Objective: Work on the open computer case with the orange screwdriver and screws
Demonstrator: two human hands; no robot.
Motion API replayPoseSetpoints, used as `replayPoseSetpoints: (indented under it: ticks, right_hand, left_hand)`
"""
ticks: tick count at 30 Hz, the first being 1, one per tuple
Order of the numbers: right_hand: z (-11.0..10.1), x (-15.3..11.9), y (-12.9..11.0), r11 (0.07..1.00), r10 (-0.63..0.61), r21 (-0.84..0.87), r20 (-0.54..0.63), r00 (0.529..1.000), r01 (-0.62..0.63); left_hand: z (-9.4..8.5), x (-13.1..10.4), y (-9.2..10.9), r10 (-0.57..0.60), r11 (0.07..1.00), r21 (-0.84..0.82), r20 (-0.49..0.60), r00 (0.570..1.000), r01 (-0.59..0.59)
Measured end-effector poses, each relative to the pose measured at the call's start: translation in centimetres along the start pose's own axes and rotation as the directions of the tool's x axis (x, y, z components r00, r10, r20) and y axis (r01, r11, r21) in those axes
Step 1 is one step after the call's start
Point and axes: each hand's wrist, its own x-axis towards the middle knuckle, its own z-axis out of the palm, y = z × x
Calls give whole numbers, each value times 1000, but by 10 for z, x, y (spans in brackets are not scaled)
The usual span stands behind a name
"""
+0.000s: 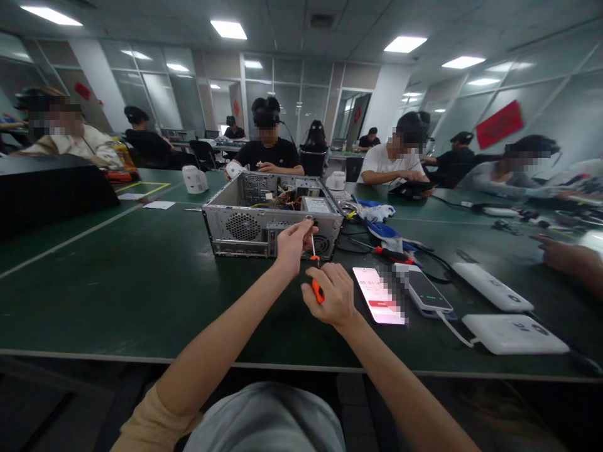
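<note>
An open grey computer case (245,223) lies on the green table (117,282), its rear panel with fan grilles facing me. My right hand (332,295) is closed around the orange handle of a screwdriver (315,260), whose shaft points up to the case's top rear edge. My left hand (291,243) pinches the shaft near its tip, right against the case. Cables and parts show inside the case.
A lit phone (379,295) lies right of my hands, then a second phone (426,292) and two white power banks (513,333). Gloves and cables (386,232) lie behind them. Another person's hand (565,257) rests at the right edge. Several people sit around the table.
</note>
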Motion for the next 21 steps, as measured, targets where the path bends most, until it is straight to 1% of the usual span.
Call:
replayPoseSetpoints:
  ticks: [2,5,9,16,21]
  right_hand:
    - [2,1,-1,1000,20,-8,16,1000,-20]
    - [7,2,-2,997,81,-25,65,995,-79]
    - [10,5,-2,992,125,-25,99,987,-123]
    - [12,9,5,993,120,-8,-13,993,-120]
    - [15,11,6,991,136,10,-41,990,-136]
  left_hand:
    - [1,4,-8,0,1000,16,-36,999,0]
    - [-3,10,-16,5,999,37,-88,996,-1]
    - [-9,13,-18,25,999,42,-50,998,-23]
    - [-7,8,-17,50,999,3,40,998,-50]
    - [-6,9,-18,22,1000,-10,18,1000,-22]
